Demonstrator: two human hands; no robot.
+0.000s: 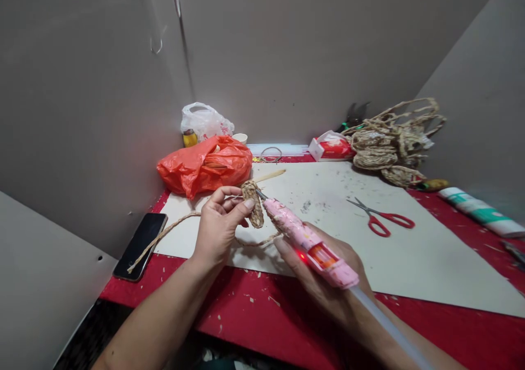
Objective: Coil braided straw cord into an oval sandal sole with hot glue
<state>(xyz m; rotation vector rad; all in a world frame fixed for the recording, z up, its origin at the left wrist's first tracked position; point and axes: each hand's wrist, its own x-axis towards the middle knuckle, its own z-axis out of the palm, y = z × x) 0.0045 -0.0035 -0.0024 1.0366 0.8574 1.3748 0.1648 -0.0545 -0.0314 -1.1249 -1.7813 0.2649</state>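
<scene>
My left hand (223, 217) is closed around a small coiled piece of straw rope (253, 203), pinched between thumb and fingers above the white sheet. My right hand (328, 263) grips a pink hot glue gun (293, 228) with a red light glowing on its side. The gun's metal nozzle points at the coil's upper right edge; whether it touches I cannot tell. A clear glue stick (381, 315) sticks out of its back end. One rope strand (164, 233) trails left over the phone, and another stretch of rope (258, 243) runs below the coil towards my right hand.
Red-handled scissors (381, 217) lie open on the white sheet (430, 266). Around it are a black phone (141, 247), an orange plastic bag (205, 165), a tissue pack (332, 146), bundled straw rope (377, 146) and a green-white roll (482, 211). Grey panels enclose the table.
</scene>
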